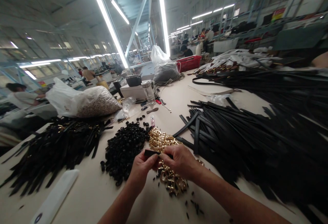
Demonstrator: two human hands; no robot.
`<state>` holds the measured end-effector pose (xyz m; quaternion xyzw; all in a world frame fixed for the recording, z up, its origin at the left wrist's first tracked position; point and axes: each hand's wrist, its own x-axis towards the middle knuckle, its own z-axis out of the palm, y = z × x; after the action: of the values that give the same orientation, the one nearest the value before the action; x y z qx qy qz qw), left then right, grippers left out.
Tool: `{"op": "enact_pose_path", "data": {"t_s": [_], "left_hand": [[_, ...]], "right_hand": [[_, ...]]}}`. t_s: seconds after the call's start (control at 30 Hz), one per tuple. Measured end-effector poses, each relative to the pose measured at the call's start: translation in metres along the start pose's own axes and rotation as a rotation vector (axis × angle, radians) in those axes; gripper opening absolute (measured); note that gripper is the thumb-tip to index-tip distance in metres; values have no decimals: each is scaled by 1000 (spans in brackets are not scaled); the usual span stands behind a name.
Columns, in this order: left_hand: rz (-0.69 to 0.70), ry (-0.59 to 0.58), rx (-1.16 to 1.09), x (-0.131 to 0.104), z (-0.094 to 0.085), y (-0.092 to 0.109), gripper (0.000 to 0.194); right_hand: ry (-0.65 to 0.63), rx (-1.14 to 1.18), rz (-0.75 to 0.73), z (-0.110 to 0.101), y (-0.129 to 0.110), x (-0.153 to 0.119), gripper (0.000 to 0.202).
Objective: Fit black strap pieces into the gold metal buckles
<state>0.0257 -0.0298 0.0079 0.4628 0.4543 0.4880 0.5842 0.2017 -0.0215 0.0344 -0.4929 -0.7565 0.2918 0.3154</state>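
My left hand (143,164) and my right hand (179,159) meet over the heap of gold buckles (164,138). Between them is a short stretch of black strap (151,153), pinched by the fingers of both hands. Its far part is hidden behind my right fingers, and I cannot make out whether a buckle sits on it. Left of my hands lies a pile of small black loops (123,149). More gold buckles spread out below my hands, with small black bits (196,207) scattered nearby.
Long black straps (230,138) cover the right side of the table. Finished-looking black straps (64,142) lie at left, near a white bar (56,196). Behind stand a filled plastic bag (94,101), a glass jar (148,92) and a red basket (189,63). People work farther off.
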Motion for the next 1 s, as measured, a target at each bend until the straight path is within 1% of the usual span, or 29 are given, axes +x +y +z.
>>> {"op": "enact_pose_path", "data": {"t_s": [0.07,0.13,0.27,0.37,0.5,0.57,0.63,0.7,0.77,0.83,0.9,0.93,1.0], "left_hand": [[47,-6,73,-1,0,0,31],[67,-5,101,-2,-1,-1,31],[72,12,69,0,-3,-2,29],[72,25,70,1,-1,0,30],[91,52,116,-3,5,7,34],[129,61,125,-6,5,8,32],[194,37,103,-8,4,8,30],[235,-13,31,-8,1,6,38],[215,-56,-48,-7,-1,4,46],[156,-79,-76,-6,-2,3,37],[103,-91,-79,-5,-2,2,25],[79,-96,-79,-5,-2,2,27],[21,-121,-66,-6,-3,2,39]], "right_hand": [[0,-9,-2,-1,-3,-1,28],[-2,-8,-13,-1,-4,-3,28],[-28,18,-54,-2,-4,-4,21],[-44,41,-76,-1,-3,-4,17],[8,1,-72,3,-3,-4,17],[33,-36,-53,4,-3,-3,20],[50,-62,-43,2,-4,-2,22],[79,-86,-42,-1,-3,-1,23],[103,-98,-48,-5,-3,-1,23],[93,-75,-53,-8,-3,-2,24],[44,-19,-60,-10,-4,-3,23],[13,11,-64,-11,-5,-4,21],[-54,69,-76,-12,-6,-6,15]]}}
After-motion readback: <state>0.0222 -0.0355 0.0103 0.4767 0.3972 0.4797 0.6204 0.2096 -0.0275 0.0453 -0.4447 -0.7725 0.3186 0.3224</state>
